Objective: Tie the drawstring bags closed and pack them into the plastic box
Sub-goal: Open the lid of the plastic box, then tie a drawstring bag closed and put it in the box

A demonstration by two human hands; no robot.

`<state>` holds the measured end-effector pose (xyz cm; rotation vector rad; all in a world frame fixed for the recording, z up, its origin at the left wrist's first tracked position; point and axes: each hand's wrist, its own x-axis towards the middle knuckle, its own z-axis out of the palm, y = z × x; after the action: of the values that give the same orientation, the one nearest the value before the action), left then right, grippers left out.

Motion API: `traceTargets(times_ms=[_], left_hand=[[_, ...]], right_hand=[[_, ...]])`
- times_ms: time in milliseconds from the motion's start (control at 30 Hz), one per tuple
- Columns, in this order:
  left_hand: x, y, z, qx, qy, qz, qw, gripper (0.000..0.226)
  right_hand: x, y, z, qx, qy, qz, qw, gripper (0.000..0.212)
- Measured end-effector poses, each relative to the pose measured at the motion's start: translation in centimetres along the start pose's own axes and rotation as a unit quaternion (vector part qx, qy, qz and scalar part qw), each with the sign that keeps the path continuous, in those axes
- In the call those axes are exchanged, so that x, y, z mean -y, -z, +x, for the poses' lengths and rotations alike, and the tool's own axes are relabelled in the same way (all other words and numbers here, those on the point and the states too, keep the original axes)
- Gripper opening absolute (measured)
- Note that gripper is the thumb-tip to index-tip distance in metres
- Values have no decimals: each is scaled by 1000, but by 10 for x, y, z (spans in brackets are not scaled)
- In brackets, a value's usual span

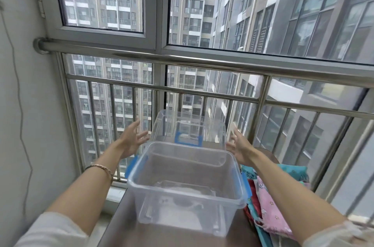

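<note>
A clear plastic box (182, 198) with blue side latches stands open and empty on a brown table. Its clear lid (168, 125), with a blue handle, stands upright behind the box against the railing. My left hand (132, 139) is to the left of the lid with fingers spread, holding nothing. On the lid's right side, my right hand (239, 146) is likewise spread, just off its edge. Several patterned drawstring bags (271, 206), pink, teal and red, lie in a pile to the right of the box.
The brown table (125, 226) stands against a steel balcony railing (202, 60) with glass windows behind. A white wall with a hanging cable is on the left. The bags partly overhang the table's right side.
</note>
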<state>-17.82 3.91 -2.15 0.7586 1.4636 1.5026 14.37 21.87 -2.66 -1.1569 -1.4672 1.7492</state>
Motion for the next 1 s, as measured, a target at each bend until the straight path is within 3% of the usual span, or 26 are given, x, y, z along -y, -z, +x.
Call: traceTargets(times_ms=[167,333,467,600,700,800,900,1000], left_hand=[[23,17,12,32,75,-37,996,105],[36,5,0,-3,113,74,991,86],[49,7,0,-32,88,96,991,53],[44,-7,-11,-38,82,58,994,58],[34,-4,-13,-34,86,64,994,78],[21,4,-9,-42,72,-38,996,86],[1,-6,-16,-104,3,-19,994,53],[-18,-28,-25,-181,-89,78,976,21]], right_hand=[[-12,14,12,19,-86,48,995,90],[-50,36,46,5,-134,53,990,109],[-59,35,42,-5,-145,31,989,103],[-55,32,34,11,-135,26,990,95],[-47,34,25,-6,-134,36,990,86],[-41,44,17,-25,-108,79,991,78],[-31,54,-1,-58,-84,69,992,70],[-21,62,-27,-89,-48,43,994,47]])
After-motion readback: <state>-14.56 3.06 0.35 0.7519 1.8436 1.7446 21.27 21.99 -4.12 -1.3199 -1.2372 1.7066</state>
